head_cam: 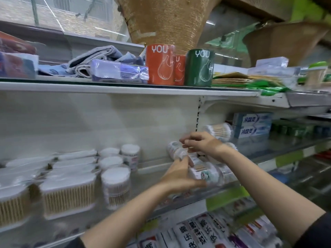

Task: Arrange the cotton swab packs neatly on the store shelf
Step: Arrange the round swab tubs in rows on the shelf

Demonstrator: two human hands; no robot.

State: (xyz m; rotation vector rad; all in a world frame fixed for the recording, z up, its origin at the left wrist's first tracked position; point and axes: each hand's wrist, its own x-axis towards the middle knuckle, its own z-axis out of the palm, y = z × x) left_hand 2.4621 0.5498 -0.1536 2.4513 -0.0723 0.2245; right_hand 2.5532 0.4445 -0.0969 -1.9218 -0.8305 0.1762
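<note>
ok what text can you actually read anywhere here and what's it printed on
"YOU" in white on the orange cylindrical pack on the top shelf.
"YOU" in white on the dark green cylindrical pack beside it.
"冷酸灵" on the blue and white toothpaste boxes, printed on both.
Large Chinese characters on the white packets on the bottom shelf: too blurred and cropped to read surely.
Labels on the clear cotton swab tubs: too blurred.

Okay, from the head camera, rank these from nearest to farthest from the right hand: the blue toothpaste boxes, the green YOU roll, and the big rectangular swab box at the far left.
From the right hand:
1. Blue toothpaste boxes, just right, same shelf.
2. Green YOU roll, shelf above.
3. Rectangular swab box, far left.
</note>
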